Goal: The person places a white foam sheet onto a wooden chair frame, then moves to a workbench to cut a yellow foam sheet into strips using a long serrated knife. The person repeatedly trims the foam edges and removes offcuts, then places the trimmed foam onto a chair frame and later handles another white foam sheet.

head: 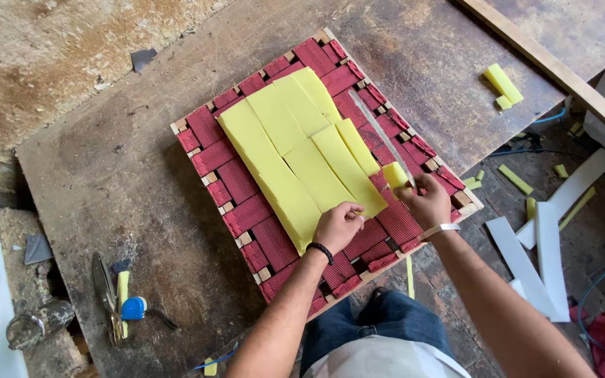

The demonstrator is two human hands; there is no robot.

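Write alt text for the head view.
Two bare hands work on yellow foam strips laid across a red webbed seat frame; the left hand presses the foam, the right hand grips a long blade. Scissors lie nearby.

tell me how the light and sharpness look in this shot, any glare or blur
Head view: soft, even daylight, no glare; faint shadows under the left hand and right hand; yellow foam and red webbed frame are sharp; straight edges bow slightly toward the corners.

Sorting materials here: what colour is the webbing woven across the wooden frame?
Red webbing, ribbed, basket-woven; seen in the head view.
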